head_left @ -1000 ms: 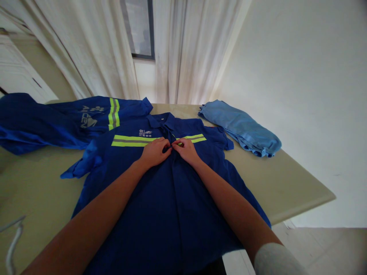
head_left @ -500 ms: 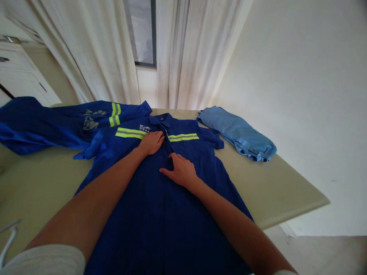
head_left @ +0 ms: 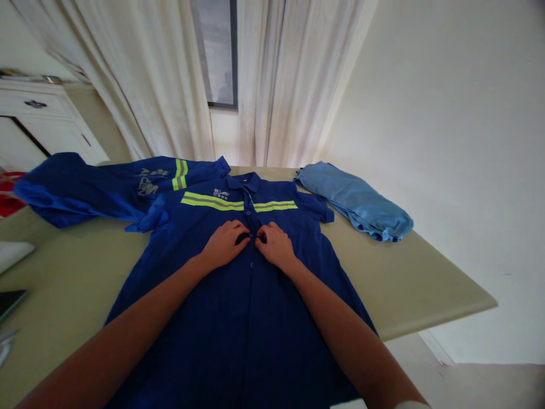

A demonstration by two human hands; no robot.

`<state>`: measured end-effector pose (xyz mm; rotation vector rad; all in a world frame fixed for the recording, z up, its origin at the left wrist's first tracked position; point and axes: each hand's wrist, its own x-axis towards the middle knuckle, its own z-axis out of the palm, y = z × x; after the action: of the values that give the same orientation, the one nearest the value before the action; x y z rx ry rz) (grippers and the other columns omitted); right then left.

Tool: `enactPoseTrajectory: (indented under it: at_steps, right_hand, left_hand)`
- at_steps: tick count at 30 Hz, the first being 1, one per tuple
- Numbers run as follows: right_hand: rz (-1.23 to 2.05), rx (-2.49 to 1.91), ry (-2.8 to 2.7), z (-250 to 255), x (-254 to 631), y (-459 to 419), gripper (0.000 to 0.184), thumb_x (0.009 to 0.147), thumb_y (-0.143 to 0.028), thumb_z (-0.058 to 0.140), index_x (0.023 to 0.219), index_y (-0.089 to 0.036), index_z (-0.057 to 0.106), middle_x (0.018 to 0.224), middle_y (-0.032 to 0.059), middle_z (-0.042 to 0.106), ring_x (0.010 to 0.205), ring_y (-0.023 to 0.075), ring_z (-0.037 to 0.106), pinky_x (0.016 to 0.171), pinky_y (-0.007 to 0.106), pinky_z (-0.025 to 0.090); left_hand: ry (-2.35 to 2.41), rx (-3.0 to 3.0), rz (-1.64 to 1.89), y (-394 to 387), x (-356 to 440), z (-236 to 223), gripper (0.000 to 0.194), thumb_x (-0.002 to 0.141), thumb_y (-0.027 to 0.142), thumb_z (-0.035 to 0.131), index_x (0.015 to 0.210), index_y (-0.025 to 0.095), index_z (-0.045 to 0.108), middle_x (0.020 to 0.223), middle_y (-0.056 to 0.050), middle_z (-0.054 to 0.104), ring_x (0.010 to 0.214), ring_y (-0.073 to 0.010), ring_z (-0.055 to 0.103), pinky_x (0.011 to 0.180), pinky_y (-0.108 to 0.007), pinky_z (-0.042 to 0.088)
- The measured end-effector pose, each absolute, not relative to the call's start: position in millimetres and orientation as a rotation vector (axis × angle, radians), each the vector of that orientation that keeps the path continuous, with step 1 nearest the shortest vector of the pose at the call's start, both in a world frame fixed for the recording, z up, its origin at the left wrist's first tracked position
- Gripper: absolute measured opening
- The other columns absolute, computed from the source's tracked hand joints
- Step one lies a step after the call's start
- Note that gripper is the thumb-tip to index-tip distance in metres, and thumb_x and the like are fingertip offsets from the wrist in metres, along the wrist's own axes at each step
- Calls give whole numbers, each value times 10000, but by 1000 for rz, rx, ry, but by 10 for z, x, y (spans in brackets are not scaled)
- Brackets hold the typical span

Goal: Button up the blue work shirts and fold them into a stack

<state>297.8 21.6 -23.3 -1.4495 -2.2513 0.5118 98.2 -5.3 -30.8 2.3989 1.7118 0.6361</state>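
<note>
- Blue shirt point(head_left: 225, 329): flat, collar point(head_left: 250, 183) end away from wearer, just L of the folded lt-blue cloth point(head_left: 355, 199).
- L hand point(head_left: 225, 244): L of cloth & nearer wearer; fingers curled, thumb + index almost meeting, pinching shirt front at the btn line.
- R hand point(head_left: 276, 244): also L of cloth, facing L hand; same curl, thumb + index pinched on the front's other side. Exact fold btwn tips too small to tell.
- Handling (my guess): light, soft, limp, low slip, not fragile. Btn strip prob. stiffer; best hold there, close beside btns point(head_left: 248, 213).
</note>
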Motion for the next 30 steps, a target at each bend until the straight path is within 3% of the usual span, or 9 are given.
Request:
enactPoseTrajectory:
  at_steps: [3, 7, 21, 30]
  right_hand:
    - [663, -1335, -2162, -284, 2983, 311, 69, 898, -232, 692, 936, -219, 748, 905, 14, 660, 783, 149, 617, 723, 270, 458]
    - [845, -1210, -2040, -347, 2983, 398, 97, 895, -223, 699, 952, -180, 764, 821, 5, 676, 729, 135, 613, 712, 260, 469]
    - [754, -1117, -1984, -382, 2989, 319, 113, 839, -205, 701, 912, -193, 786, 791, 6, 656, 636, 126, 564, 633, 256, 467]
    - [648, -1127, -2036, -324, 2926, 230, 109, 804, -144, 688, 850, -199, 770, 758, -2, 660, 652, 132, 586, 649, 251, 456]
  left_hand:
    - [1705, 2400, 640, -124, 990, -351, 279, 992, 395, 569, 1152, 230, 727, 1159, -79, 688, 1076, -266, 618, 998, -417, 475]
    - [1812, 2345, 618, -82, 1071, -359, 184, 977, 320, 580, 1063, 224, 712, 1115, -81, 693, 1041, -274, 622, 936, -422, 479]
    - [1745, 2248, 893, -162, 1168, -342, 83, 922, 226, 594, 975, 232, 658, 970, -38, 698, 948, -222, 649, 873, -354, 505]
    - [1914, 2147, 756, -174, 1242, -295, 58, 911, 222, 603, 943, 239, 648, 942, -45, 716, 918, -228, 669, 821, -347, 500]
